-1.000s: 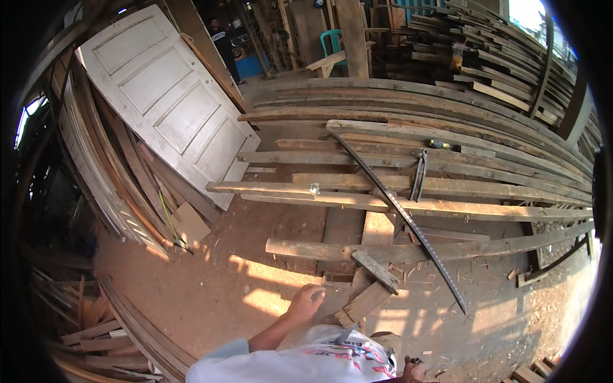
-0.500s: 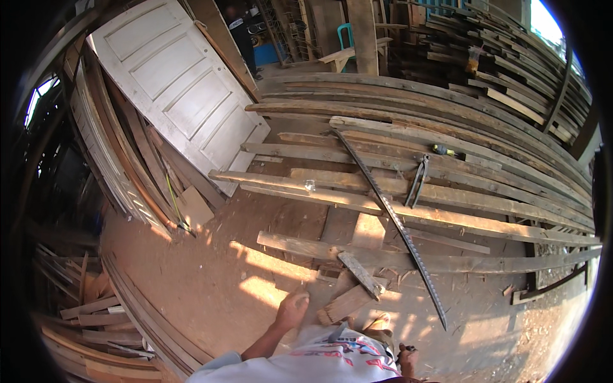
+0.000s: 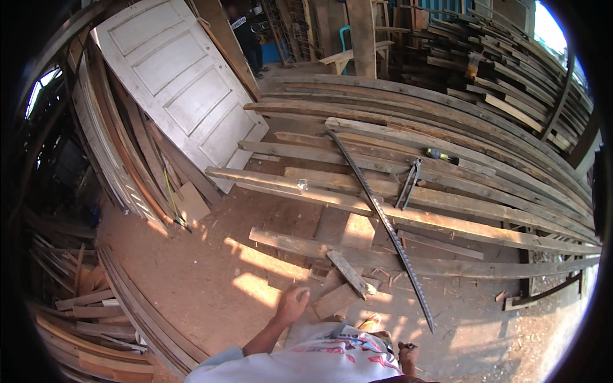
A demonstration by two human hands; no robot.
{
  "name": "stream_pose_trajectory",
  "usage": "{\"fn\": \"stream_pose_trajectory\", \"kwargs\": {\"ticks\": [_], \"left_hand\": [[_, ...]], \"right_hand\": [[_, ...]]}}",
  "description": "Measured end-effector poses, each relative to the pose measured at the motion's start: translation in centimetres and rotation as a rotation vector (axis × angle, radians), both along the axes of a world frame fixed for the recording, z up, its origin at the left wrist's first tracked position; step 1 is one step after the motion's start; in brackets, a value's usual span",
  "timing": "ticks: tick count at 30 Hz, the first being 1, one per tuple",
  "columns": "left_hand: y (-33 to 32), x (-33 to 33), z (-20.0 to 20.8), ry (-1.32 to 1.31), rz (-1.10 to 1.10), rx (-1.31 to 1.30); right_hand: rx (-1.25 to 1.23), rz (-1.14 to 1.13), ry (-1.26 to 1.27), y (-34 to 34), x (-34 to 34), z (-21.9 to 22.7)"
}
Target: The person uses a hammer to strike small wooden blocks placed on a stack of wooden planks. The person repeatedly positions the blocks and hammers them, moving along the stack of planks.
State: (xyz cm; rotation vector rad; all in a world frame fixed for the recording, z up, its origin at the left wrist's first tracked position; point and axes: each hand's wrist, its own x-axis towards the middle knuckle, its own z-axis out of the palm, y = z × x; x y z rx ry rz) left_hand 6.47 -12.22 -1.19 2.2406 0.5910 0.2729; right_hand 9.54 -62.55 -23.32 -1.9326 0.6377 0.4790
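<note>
My left hand [image 3: 293, 304] hangs at my left side with its fingers curled in; nothing shows in it. At my right hip, my right hand [image 3: 407, 356] is closed around something small and dark that I cannot make out. Ahead of me a long dark toothed strip [image 3: 389, 226], like a saw blade, lies slantwise across several long timbers [image 3: 447, 226]. A pair of pincers [image 3: 410, 183] rests on the timbers to its right, with a yellow-and-black handled tool [image 3: 439, 154] farther back. Between my hands, a short grey board [image 3: 347, 273] lies over a low plank.
A white panelled door [image 3: 182, 80] leans at the far left beside upright boards [image 3: 112, 140]. Scrap wood [image 3: 89, 313] is piled at the near left. Stacked timber [image 3: 504, 76] fills the back right. A person [image 3: 246, 35] stands in the background near a wooden bench [image 3: 357, 54].
The view has shifted slightly, so the timbers and tools sit a little farther left in it. Both hands keep nearly the same pose and place.
</note>
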Motion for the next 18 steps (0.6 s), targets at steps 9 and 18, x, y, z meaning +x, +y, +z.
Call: {"fn": "stream_pose_trajectory", "kwargs": {"ticks": [9, 18], "left_hand": [[-1.6, 3.2, 0.9, -0.109, 0.025, 0.024], [0.2, 11.9, 4.7, -0.257, -0.226, 0.237]], "right_hand": [[-0.159, 0.107, 0.045, 1.3, -0.3, 2.8], [-0.131, 0.090, -0.049, -3.5, -2.1, -9.3]]}}
